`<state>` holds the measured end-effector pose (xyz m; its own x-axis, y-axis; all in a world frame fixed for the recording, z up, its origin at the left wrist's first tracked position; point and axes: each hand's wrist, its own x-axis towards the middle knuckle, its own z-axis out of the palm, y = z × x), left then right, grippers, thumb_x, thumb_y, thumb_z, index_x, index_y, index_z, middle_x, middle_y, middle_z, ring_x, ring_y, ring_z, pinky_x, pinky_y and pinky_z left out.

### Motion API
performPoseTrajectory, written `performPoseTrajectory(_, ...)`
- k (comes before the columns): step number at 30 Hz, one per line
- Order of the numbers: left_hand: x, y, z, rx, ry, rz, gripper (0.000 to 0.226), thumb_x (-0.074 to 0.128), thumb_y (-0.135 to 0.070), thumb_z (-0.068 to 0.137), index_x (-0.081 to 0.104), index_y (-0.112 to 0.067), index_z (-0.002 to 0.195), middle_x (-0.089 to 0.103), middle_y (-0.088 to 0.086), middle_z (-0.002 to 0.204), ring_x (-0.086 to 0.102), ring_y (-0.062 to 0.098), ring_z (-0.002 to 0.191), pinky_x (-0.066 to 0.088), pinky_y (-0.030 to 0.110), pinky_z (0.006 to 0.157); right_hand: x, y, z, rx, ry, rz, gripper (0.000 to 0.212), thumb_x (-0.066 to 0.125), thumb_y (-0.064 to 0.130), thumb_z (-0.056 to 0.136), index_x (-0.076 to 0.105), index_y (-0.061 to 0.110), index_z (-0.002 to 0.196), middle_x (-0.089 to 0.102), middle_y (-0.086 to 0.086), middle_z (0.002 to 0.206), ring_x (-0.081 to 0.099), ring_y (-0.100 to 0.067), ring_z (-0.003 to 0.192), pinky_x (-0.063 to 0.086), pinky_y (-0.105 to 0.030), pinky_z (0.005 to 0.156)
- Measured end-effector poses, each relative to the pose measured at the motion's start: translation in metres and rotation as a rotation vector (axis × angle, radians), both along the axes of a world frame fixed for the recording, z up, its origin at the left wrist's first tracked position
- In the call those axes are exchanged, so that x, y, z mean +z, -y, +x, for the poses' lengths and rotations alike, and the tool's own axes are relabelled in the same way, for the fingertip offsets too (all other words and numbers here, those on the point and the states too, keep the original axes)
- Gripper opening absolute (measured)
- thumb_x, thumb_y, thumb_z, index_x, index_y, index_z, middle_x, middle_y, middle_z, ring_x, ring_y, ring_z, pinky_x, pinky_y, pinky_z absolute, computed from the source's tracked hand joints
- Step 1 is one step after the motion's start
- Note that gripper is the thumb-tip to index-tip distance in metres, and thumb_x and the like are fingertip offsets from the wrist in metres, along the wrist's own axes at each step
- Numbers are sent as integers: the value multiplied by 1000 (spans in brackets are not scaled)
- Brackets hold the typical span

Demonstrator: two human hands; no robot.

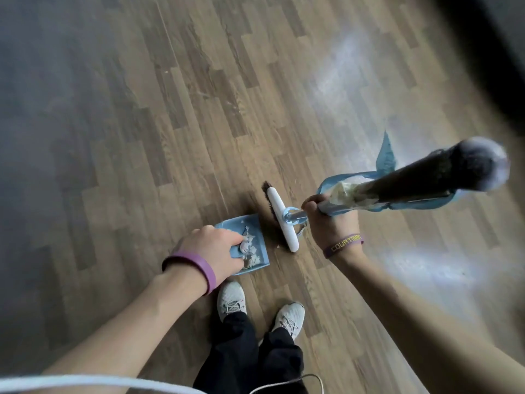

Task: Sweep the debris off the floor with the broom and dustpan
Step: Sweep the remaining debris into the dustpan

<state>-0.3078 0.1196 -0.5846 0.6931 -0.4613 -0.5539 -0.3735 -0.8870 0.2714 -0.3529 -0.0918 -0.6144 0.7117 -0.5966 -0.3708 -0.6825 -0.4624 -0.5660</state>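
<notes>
Closest to the lens, the blurred top of the broom handle [480, 169] rises at my right, with a blue wrapping [383, 160] tied round it.

1. Right hand [326, 220]: fingers wrapped fully round the shaft, low down, just above the broom head [282, 218].
2. Left hand [210, 248]: curled over the rear of the dustpan [227, 225] and gripping it. The pan's handle is hidden under the hand, so I cannot tell how the thumb lies.
3. Debris [250, 247]: pale scraps lie inside the pan, gathered toward the left hand.

Governing relation: the broom head's long axis runs from far-left to near-right, roughly parallel to the pan's open lip. Its dark bristles [268, 207] sit between head and lip, just beside the lip. The pan lies to the left of the head, so the left hand is nearer the debris, while the right hand is nearer the head.

1 pale fleck [278, 247] rests on the floor [199, 123] by the near end of the bristles, outside the pan. It is possibly leftover debris, too small to confirm. In my judgement a short leftward stroke toward the lip is what remains.

2 shoes [231, 301] stand just behind the pan.
</notes>
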Motion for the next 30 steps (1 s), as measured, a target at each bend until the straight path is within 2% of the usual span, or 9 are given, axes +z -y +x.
performPoseTrajectory(2,-1,-2,2,9,-7,-4,24,53,-43,78,62,-33,98,66,1,95,59,28,92,47,29,73,7,3,4,-87,69,92,32,43,40,65,64,15,67,65,-10,66,63,-35,75,53,-45,73)
performPoseTrajectory(4,0,-2,3,19,-8,1,24,54,-42,77,62,-33,98,65,1,90,59,28,89,48,29,72,16,13,7,-166,132,176,19,49,34,66,65,25,59,64,0,60,66,-35,79,53,-52,77)
performPoseTrajectory(6,1,-4,3,25,-5,8,24,55,-41,76,62,-33,98,63,1,86,59,27,89,48,28,71,26,19,9,-182,188,232,17,51,30,66,67,32,58,63,6,55,67,-32,80,53,-56,79)
performPoseTrajectory(10,1,-10,1,42,7,-19,24,56,-42,75,63,-37,98,68,0,88,61,28,89,48,27,71,47,19,16,-187,307,309,20,56,22,70,68,30,55,62,4,56,67,-35,77,54,-59,75)
performPoseTrajectory(14,-2,-18,-2,110,7,-64,22,56,-43,76,63,-38,97,66,1,79,61,28,83,51,28,69,64,28,27,-167,353,311,14,54,22,68,64,22,59,61,-3,62,67,-40,79,53,-60,76)
performPoseTrajectory(19,-3,-19,0,146,34,-91,18,56,-42,77,62,-33,91,49,-2,61,55,27,72,48,28,64,66,52,32,-165,331,259,13,51,22,67,63,19,65,61,-4,67,67,-40,82,55,-56,79)
performPoseTrajectory(22,1,-21,2,240,23,-153,14,60,-40,75,60,-39,89,50,-2,57,55,28,69,49,29,63,59,63,28,-163,315,212,14,50,24,68,64,21,65,62,-5,68,68,-39,80,55,-56,78)
performPoseTrajectory(25,3,-27,1,381,13,-225,24,64,-35,74,53,-46,91,56,0,57,58,28,66,51,31,62,52,74,17,-161,304,162,14,50,29,66,64,26,65,64,-6,68,68,-36,79,55,-56,78)
performPoseTrajectory(30,13,-31,-7,512,6,-294,27,66,-30,76,53,-48,91,61,2,60,59,28,67,52,32,64,52,88,2,-130,286,129,19,49,26,70,65,32,64,65,-3,72,69,-33,79,54,-57,79)
